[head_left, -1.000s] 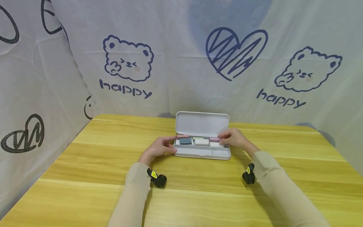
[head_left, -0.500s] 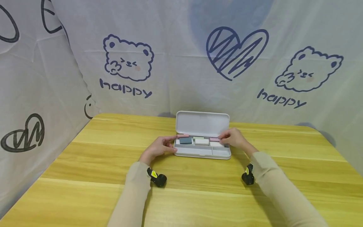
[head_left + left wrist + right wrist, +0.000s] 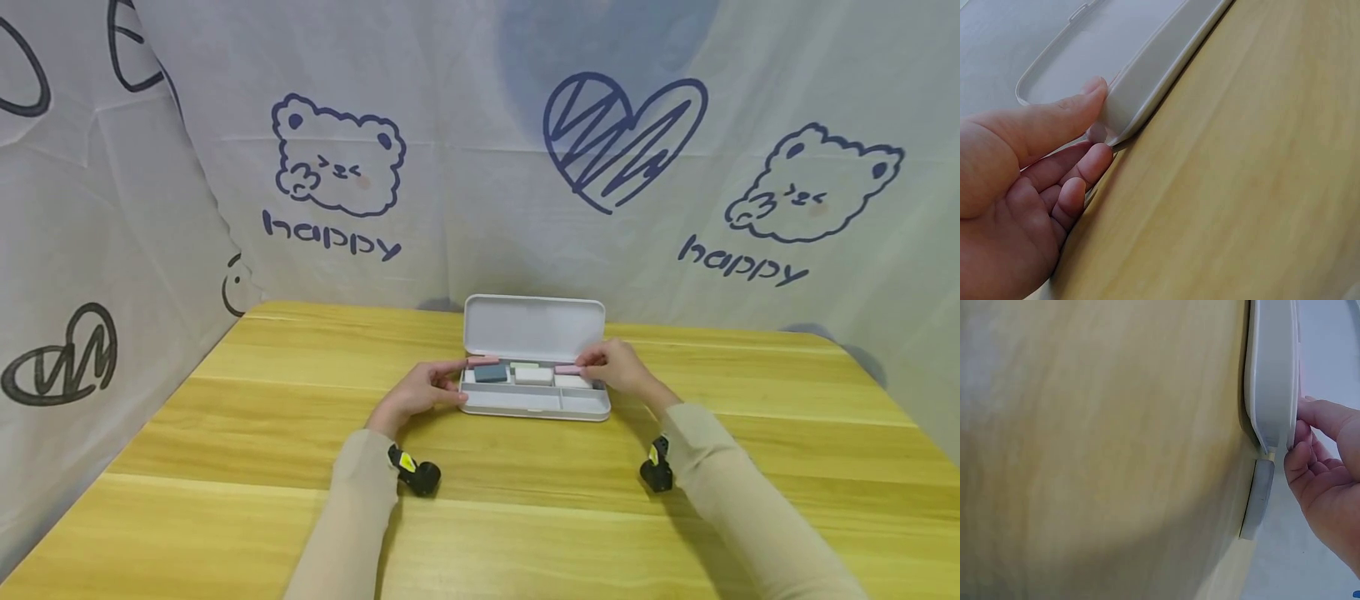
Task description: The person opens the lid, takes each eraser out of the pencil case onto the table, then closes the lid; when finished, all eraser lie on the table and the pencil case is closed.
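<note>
An opened white pencil case (image 3: pixel 510 401) lies at the back of the table, lid raised. Its rear compartment holds a salmon block (image 3: pixel 482 361), a blue-grey block (image 3: pixel 491 373), a pale green block (image 3: pixel 524 365) and white blocks (image 3: pixel 533 375). My left hand (image 3: pixel 422 390) grips the left end of the case, thumb (image 3: pixel 1088 103) on the front wall and fingers curled around the corner. At the right end, my right hand (image 3: pixel 618 367) pinches a small pink-purple block (image 3: pixel 567 370) between thumb and index finger. A white block (image 3: pixel 572 382) lies just in front of it.
The front tray of the case has a divider (image 3: pixel 561 401) near its right end. A flat grey piece (image 3: pixel 1257 500) shows beyond the case in the right wrist view. A printed cloth (image 3: pixel 480 208) hangs right behind the wooden table (image 3: pixel 525 517).
The pink-purple block tilts slightly, its right end a little lower under my right fingertips. My left hand and the case keep their place.
</note>
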A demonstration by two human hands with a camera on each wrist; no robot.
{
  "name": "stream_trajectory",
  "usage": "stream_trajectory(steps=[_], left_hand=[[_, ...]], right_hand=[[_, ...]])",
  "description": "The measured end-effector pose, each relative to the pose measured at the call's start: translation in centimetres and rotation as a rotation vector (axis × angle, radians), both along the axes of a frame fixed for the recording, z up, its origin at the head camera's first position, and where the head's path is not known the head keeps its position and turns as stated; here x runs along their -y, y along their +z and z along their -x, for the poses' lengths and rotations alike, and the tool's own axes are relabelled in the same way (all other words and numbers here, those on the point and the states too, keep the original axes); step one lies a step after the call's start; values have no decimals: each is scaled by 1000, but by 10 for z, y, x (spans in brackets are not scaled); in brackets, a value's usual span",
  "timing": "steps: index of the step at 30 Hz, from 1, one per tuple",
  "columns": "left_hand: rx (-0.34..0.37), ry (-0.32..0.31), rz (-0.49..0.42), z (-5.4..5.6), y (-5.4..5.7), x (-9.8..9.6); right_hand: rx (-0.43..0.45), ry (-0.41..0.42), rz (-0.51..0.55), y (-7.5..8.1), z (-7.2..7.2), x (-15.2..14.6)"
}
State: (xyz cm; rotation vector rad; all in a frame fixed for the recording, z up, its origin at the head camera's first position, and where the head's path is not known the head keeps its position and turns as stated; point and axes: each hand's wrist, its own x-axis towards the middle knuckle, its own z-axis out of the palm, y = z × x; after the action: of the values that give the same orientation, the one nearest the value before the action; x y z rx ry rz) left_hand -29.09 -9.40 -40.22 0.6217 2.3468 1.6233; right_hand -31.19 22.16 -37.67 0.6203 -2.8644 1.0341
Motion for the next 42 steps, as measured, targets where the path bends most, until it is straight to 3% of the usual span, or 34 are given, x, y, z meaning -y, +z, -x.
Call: stream_trajectory(steps=[8,16,23,27,42], left_hand=[[-13,-18,12,1,-1,0],[-16,-15,31,-1,1,1],[-22,-17,33,-1,1,0],[-13,-20,21,-1,1,0],[-13,-18,37,-3,3,-1]], right_hand=[[-42,30,-32,2,-1,-2],[-29,21,32,2,-2,-7],[150,24,259,3,-6,-11],[214,36,328,3,-8,-15],[256,10,397,6,-15,-30]])
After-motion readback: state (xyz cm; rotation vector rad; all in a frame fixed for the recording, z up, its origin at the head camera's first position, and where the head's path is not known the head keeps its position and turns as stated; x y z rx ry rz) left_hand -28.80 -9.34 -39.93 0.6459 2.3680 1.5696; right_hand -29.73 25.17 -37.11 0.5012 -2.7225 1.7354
